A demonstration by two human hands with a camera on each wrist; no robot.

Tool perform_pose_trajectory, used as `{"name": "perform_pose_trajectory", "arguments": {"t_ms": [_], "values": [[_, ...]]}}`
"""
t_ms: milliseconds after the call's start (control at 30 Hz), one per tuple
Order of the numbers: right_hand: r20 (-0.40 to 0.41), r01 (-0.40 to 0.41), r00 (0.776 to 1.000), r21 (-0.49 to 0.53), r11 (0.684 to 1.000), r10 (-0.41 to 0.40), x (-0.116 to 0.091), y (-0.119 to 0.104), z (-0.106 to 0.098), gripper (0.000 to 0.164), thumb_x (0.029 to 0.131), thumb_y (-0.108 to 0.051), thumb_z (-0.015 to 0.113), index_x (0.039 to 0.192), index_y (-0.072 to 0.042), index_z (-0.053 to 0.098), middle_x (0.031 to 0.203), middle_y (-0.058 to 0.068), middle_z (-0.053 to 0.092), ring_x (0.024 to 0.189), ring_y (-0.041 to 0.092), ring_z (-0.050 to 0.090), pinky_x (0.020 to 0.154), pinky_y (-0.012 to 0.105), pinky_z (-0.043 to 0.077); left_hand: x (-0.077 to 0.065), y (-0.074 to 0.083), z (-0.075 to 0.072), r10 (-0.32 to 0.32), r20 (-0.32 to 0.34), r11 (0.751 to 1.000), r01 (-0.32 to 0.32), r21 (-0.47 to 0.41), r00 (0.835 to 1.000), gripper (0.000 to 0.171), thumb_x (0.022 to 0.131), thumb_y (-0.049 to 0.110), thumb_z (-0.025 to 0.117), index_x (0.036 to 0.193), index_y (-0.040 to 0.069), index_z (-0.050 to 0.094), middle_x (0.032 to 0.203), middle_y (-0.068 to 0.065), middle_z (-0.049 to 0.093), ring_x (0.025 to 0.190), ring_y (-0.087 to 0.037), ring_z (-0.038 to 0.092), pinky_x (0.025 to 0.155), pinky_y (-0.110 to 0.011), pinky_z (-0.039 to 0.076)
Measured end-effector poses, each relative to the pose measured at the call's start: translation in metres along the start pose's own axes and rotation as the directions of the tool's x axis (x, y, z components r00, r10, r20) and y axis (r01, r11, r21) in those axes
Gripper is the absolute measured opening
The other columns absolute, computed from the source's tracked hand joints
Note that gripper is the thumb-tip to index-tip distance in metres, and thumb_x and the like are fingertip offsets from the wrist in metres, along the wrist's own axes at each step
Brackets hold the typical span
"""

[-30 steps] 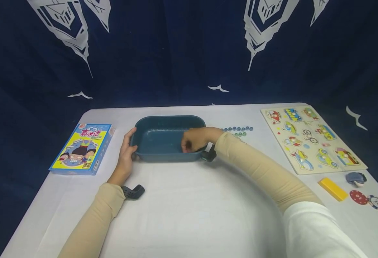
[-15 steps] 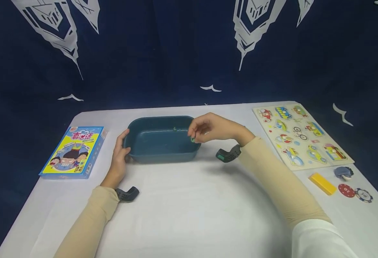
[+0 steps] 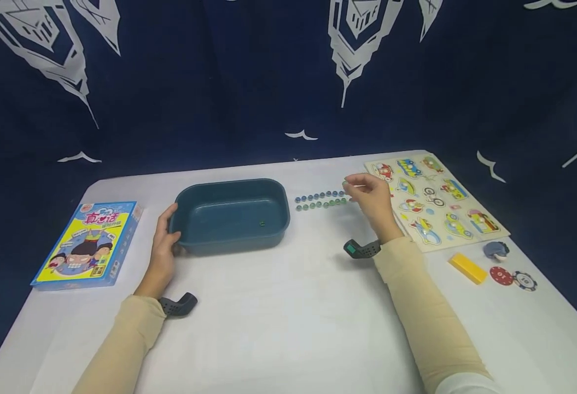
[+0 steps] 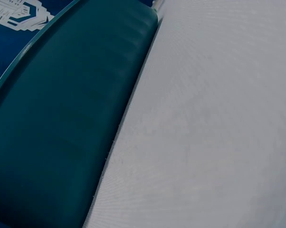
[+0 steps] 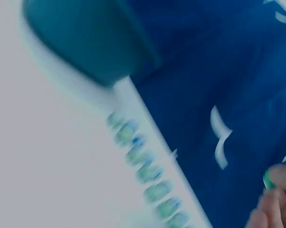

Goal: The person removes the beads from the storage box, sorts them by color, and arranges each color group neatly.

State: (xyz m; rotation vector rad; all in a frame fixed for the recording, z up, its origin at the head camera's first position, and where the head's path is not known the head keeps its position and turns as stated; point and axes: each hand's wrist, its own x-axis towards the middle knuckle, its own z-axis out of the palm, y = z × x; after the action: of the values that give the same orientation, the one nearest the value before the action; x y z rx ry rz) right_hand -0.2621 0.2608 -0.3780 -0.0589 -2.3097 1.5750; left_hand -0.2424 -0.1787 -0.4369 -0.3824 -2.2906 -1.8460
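Note:
At its left end, my left hand [image 3: 162, 254] holds a dark teal plastic basin [image 3: 234, 245], fingers along the side wall and thumb at the rim. In the left wrist view the basin's outer wall [image 4: 71, 114] fills the left part and the hand is out of sight. One small green glass marble [image 3: 262, 223] lies inside the basin. My right hand [image 3: 373, 203] pinches a green marble [image 5: 267, 179] between thumb and fingertips, above the right end of two marble rows. Blue marbles [image 3: 316, 196] form the back row, green marbles [image 3: 319, 204] the front one.
A wooden picture puzzle board [image 3: 436, 200] lies right of the right hand. Nearer are a yellow block [image 3: 467, 268], a small blue-grey figure [image 3: 496, 250], a red chip [image 3: 501, 276] and a black-and-white chip [image 3: 525, 281]. A blue-yellow card box [image 3: 88, 243] lies left.
My right hand came out of the basin with a green marble and moved right, over the rows. The left hand stayed at the basin. The view has turned right.

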Motion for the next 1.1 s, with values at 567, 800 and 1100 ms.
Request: {"name": "perform_pose_trajectory", "arguments": {"t_ms": [567, 800, 1100], "values": [[-0.280, -0.240, 0.942, -0.180, 0.954, 0.184, 0.002, 0.055, 0.016, 0.019, 0.089, -0.012, 0.070, 0.106, -0.004, 0.069, 0.112, 0.013, 0.070, 0.075, 0.016, 0.066, 0.059, 0.021, 0.054, 0.000, 0.002, 0.000, -0.007, 0.005, 1.000, 0.007, -0.004, 1.000, 0.074, 0.084, 0.001, 0.030, 0.157, 0.006, 0.020, 0.166, -0.010, 0.011, 0.153, -0.024, 0.000, 0.121, -0.050, -0.005], [-0.290, -0.224, 0.946, -0.254, 0.941, 0.146, 0.006, 0.055, 0.019, 0.015, 0.085, -0.010, 0.072, 0.099, -0.003, 0.069, 0.108, 0.016, 0.071, 0.100, 0.031, 0.064, 0.087, 0.041, 0.048, 0.000, 0.002, 0.000, -0.007, 0.000, 1.000, 0.007, -0.015, 1.000, 0.074, 0.084, 0.001, 0.030, 0.157, 0.006, 0.020, 0.166, -0.008, 0.012, 0.153, -0.023, 0.001, 0.121, -0.046, -0.003], [-0.292, -0.167, 0.952, -0.254, 0.953, 0.089, 0.003, 0.055, 0.017, 0.016, 0.086, -0.006, 0.070, 0.101, -0.002, 0.068, 0.109, 0.019, 0.071, 0.102, 0.033, 0.064, 0.087, 0.041, 0.049, -0.001, 0.003, 0.001, -0.020, 0.002, 1.000, 0.020, -0.018, 1.000, 0.073, 0.085, 0.002, 0.030, 0.157, 0.008, 0.020, 0.167, -0.007, 0.011, 0.153, -0.022, 0.000, 0.121, -0.049, -0.004]]}}
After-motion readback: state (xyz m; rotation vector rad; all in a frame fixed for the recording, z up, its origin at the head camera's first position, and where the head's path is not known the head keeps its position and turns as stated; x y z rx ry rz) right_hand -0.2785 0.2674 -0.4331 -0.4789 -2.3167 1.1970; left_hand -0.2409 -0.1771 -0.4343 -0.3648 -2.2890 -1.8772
